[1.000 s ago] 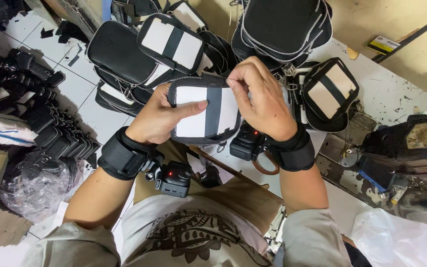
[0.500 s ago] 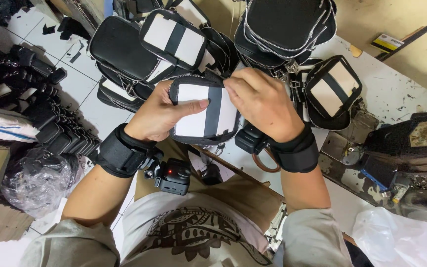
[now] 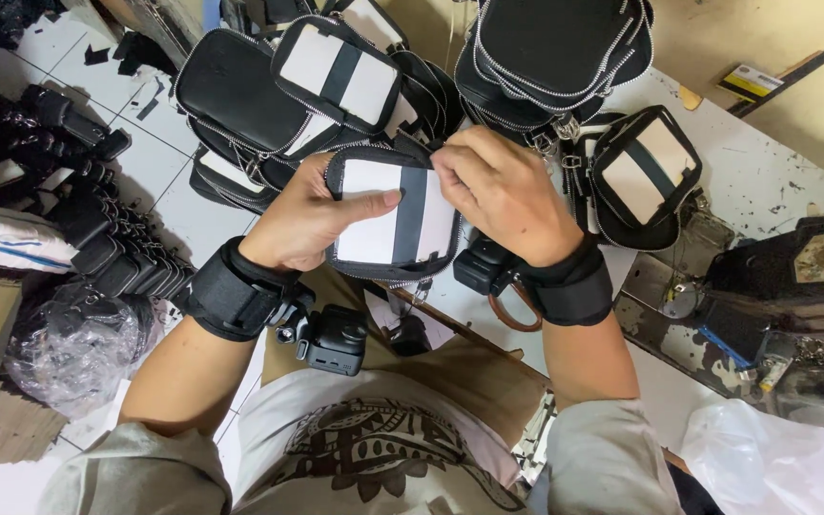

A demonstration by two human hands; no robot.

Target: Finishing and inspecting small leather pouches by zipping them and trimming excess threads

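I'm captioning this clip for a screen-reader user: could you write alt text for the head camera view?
Seen from above, the left hand and right hand hold a small black zip pouch with white panels. Similar pouches are piled on the white table behind it.

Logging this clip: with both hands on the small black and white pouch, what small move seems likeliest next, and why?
Probably the right hand draws the zipper along the pouch rim. Its fingertips pinch at the top edge by the zipper track, while the left hand steadies the pouch, thumb flat across the white panel. Whether it is opening or closing, I cannot tell.
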